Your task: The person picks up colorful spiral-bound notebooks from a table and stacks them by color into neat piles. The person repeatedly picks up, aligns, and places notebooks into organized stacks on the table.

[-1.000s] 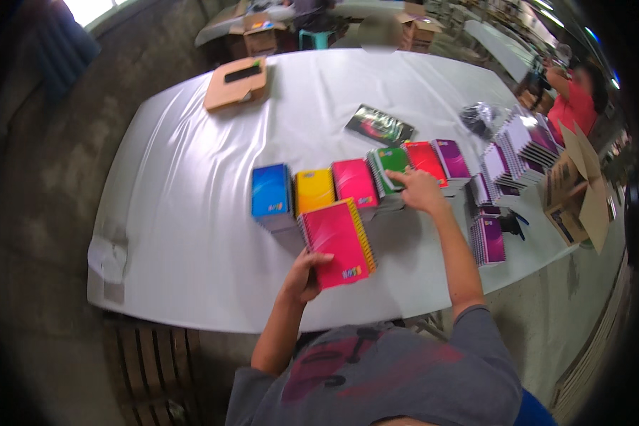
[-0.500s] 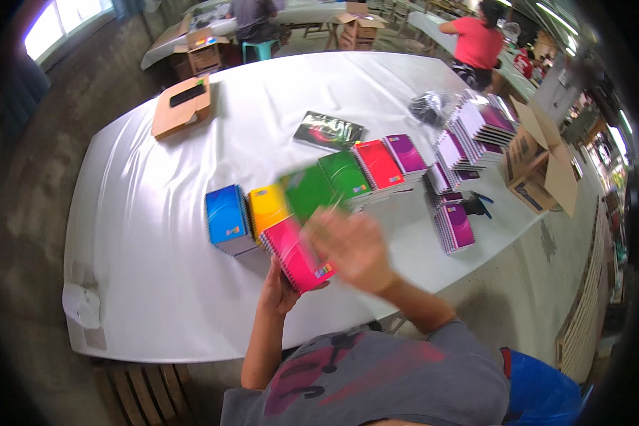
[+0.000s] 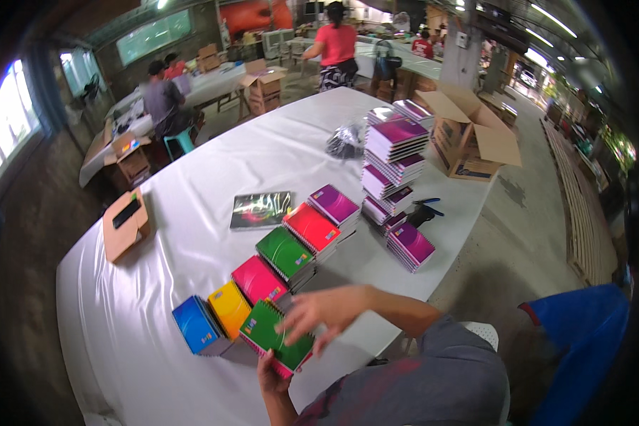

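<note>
My left hand [image 3: 270, 375] holds a small bundle of spiral notebooks from below, with a green notebook [image 3: 271, 332] on top and a pink edge showing beneath it. Over the green cover hovers or rests my right hand [image 3: 328, 312], fingers apart and slightly blurred; whether they touch the cover is unclear. Beyond my hands runs a slanting row of notebook stacks: blue [image 3: 196, 321], yellow [image 3: 229, 308], pink [image 3: 260, 277], green [image 3: 284, 250], red [image 3: 312, 226] and purple [image 3: 334, 204].
Taller piles of purple notebooks [image 3: 397, 138] stand at the right, near dark pliers-like handles [image 3: 433, 208] and an open carton [image 3: 468, 135]. A wrapped dark pack [image 3: 261, 211], a plastic bag [image 3: 344, 142] and a phone [image 3: 126, 212] on cardboard lie farther off. People work beyond.
The green notebook, blurred beside my right hand before, now lies on the pink one in my left hand. The view has swung up and rightward, showing more of the room.
</note>
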A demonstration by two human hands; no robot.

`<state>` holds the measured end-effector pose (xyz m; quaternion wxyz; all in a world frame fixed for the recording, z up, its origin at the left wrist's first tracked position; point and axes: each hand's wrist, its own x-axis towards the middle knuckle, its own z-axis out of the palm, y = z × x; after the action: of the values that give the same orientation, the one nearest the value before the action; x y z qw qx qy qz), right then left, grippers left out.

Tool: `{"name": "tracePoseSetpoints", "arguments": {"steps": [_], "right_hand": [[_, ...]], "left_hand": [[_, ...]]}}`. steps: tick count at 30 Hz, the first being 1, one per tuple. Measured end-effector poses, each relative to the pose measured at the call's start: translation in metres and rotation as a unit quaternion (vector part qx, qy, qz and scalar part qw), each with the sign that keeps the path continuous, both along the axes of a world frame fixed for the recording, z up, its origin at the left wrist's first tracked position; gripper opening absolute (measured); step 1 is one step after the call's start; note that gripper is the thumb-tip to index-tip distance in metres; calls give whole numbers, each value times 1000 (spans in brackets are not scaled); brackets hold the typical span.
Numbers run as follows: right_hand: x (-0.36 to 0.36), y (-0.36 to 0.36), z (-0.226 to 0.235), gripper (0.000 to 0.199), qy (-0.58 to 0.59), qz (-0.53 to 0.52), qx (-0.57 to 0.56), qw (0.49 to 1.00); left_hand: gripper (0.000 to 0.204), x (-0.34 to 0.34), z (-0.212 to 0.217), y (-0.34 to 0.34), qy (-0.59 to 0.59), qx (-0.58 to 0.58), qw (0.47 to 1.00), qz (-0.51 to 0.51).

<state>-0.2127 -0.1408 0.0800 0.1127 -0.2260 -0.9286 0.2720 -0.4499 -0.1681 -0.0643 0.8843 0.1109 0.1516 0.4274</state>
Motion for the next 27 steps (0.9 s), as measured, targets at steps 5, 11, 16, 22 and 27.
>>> {"name": "tracePoseSetpoints", "arguments": {"steps": [5, 11, 16, 22, 27], "right_hand": [[86, 58, -41, 62, -44, -437, 154, 885], [114, 66, -130, 53, -157, -475, 205, 841], [122, 65, -133, 43, -21, -521, 166, 837], [56, 27, -64, 37, 203, -522, 307, 770], [-14, -51, -43, 42, 63, -406, 418, 810]], "left_hand": [[54, 1, 9, 4, 41, 67, 997, -24], [55, 12, 9, 2, 114, 71, 990, -40], [54, 24, 7, 7, 144, 55, 985, -83], [50, 32, 4, 7, 163, 28, 983, -85], [47, 34, 8, 17, 68, -31, 991, -108]]}}
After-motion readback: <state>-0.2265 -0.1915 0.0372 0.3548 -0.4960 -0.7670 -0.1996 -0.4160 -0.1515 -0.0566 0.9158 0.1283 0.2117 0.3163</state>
